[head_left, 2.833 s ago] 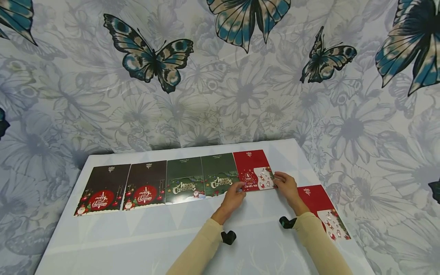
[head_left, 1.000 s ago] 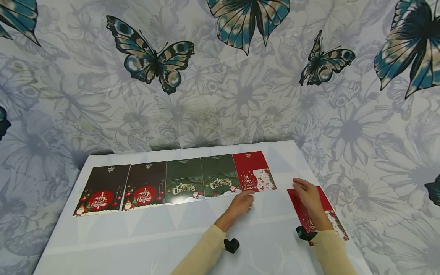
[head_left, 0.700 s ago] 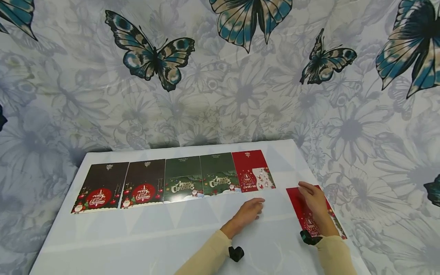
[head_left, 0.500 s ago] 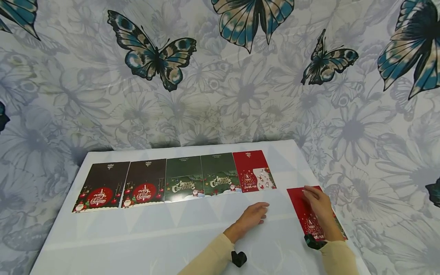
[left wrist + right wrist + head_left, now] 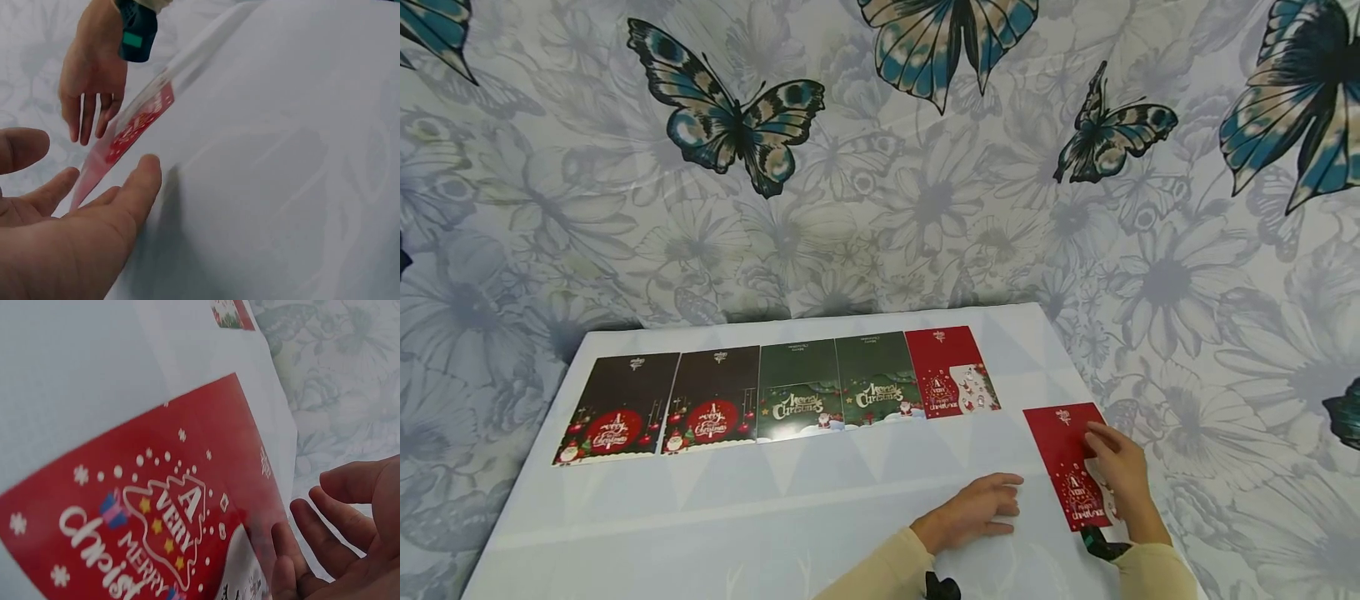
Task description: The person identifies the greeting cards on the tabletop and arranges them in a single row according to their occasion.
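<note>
A red Christmas card [image 5: 1063,442] lies unfolded near the table's right edge. My right hand [image 5: 1123,475] is at its right side, covering part of the white printed panel. In the right wrist view, the fingers [image 5: 319,537] are by the card's edge, with the thumb held apart from it; whether they touch is hard to tell. My left hand [image 5: 973,510] hovers over the table, left of that card, fingers loosely spread and holding nothing. The left wrist view shows the card [image 5: 140,122] beyond the left fingers, at a slant.
Along the back of the white table [image 5: 700,533] runs a row of unfolded cards: two dark brown cards [image 5: 632,379], two green cards [image 5: 797,362] and one red card [image 5: 936,358]. Butterfly-patterned cloth [image 5: 925,200] hangs behind.
Both hands have left the red card at the row's right end. My right hand has moved right and down onto the other red card's right side; my left has drifted right and nearer.
</note>
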`<state>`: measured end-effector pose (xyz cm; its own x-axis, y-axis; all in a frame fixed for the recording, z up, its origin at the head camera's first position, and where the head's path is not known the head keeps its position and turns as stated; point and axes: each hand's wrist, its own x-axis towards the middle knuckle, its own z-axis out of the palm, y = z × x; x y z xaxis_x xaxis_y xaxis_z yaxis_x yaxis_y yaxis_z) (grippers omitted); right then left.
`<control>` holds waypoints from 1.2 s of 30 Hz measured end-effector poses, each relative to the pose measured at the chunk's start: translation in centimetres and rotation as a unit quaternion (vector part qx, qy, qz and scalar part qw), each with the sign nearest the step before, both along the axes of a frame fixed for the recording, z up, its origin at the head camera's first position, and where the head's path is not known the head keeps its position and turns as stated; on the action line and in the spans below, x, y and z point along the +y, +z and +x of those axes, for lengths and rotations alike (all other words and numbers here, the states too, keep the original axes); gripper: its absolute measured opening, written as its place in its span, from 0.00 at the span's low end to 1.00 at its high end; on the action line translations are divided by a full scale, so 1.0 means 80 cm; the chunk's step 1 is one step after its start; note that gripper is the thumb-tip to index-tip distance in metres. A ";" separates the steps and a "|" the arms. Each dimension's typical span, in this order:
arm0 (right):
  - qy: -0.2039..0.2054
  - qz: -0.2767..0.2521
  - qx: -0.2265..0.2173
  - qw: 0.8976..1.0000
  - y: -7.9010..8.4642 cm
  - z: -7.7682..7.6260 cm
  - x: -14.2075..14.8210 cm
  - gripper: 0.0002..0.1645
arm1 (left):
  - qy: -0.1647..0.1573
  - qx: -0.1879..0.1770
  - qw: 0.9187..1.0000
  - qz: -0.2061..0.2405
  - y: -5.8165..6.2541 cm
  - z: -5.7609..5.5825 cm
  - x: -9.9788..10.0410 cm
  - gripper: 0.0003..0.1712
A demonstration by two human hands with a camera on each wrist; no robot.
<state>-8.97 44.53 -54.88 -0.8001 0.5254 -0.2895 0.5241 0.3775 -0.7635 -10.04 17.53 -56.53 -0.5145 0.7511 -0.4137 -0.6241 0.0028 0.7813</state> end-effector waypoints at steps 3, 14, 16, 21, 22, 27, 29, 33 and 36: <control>-0.024 0.007 0.002 1.000 -0.002 0.005 0.004 0.33 | -0.009 -0.040 0.999 0.021 -0.004 0.006 0.006 0.24; -0.067 0.016 -0.005 0.998 -0.009 0.019 0.021 0.33 | 0.014 -0.054 0.998 0.033 -0.006 0.013 0.015 0.26; -0.071 0.027 -0.007 0.997 -0.012 0.021 0.023 0.33 | 0.009 -0.052 0.998 0.032 -0.005 0.014 0.016 0.25; -0.072 0.052 -0.013 0.996 -0.013 0.025 0.027 0.32 | 0.002 -0.052 0.998 0.025 -0.004 0.013 0.020 0.24; -0.069 0.052 -0.015 0.996 -0.013 0.026 0.028 0.32 | 0.001 -0.050 0.998 0.022 -0.004 0.014 0.021 0.24; -0.059 0.036 -0.021 0.997 -0.014 0.030 0.030 0.33 | -0.003 -0.047 0.999 0.015 -0.003 0.017 0.027 0.24; -0.050 0.033 -0.024 0.998 -0.015 0.031 0.031 0.33 | -0.002 -0.047 0.999 0.013 -0.001 0.019 0.029 0.24; -0.038 0.034 -0.032 0.998 -0.017 0.032 0.033 0.34 | -0.003 -0.049 0.999 0.012 0.001 0.021 0.031 0.25; -0.039 0.032 -0.031 0.998 -0.018 0.032 0.034 0.33 | 0.000 -0.050 0.999 0.013 0.001 0.021 0.033 0.25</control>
<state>-6.39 47.27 -56.32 -0.7373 0.6048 -0.3010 0.5993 0.3799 -0.7046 -8.39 20.17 -56.48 -0.4720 0.7620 -0.4433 -0.6994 -0.0174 0.7146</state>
